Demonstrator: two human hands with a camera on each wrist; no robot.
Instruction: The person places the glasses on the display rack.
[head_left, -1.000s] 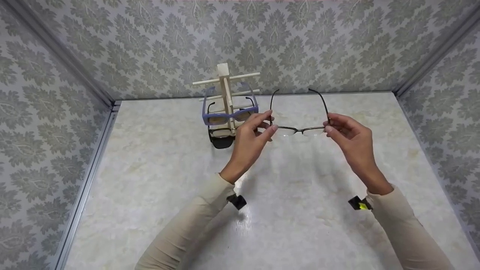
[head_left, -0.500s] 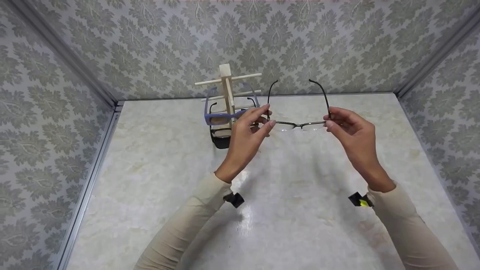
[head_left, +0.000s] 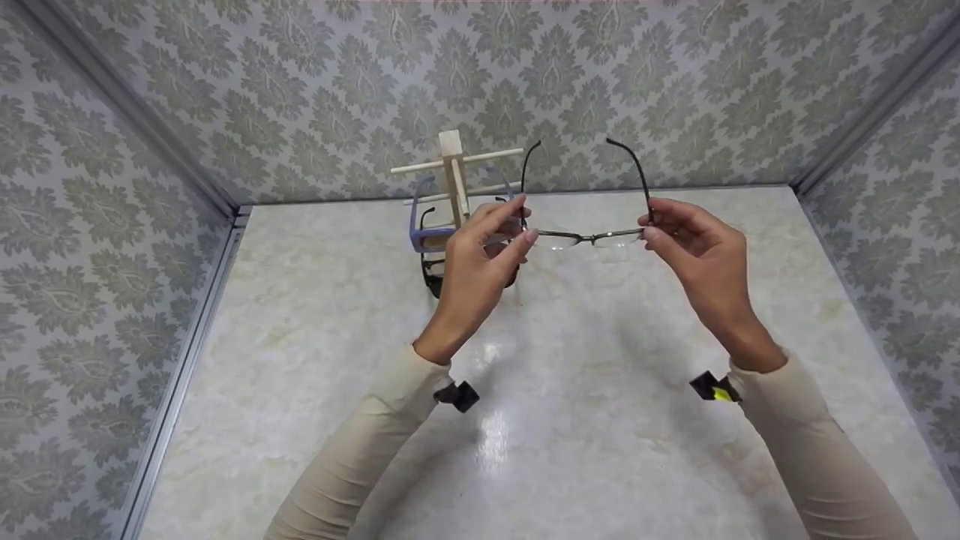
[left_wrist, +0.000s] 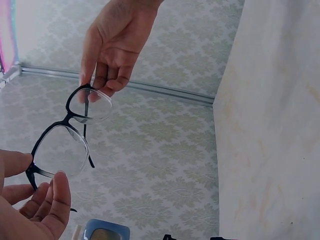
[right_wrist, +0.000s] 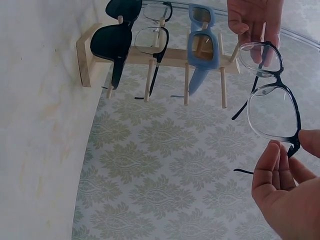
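A pair of glasses with a black upper rim and clear lenses hangs in the air, temples unfolded and pointing away. My left hand pinches its left hinge corner between thumb and fingers. At the opposite corner my right hand pinches the frame and temple base. In the right wrist view a wooden stand with pegs bears dark sunglasses, black-and-clear glasses and blue-framed sunglasses. The left hand partly hides this stand in the head view.
The stand's top post and an upper peg rise behind and left of the held glasses. Patterned wall panels enclose the back and sides of the marbled white table.
Both hands have raised the glasses away from me, then shifted slightly left toward the stand. My left hand now covers more of the stand's eyewear.
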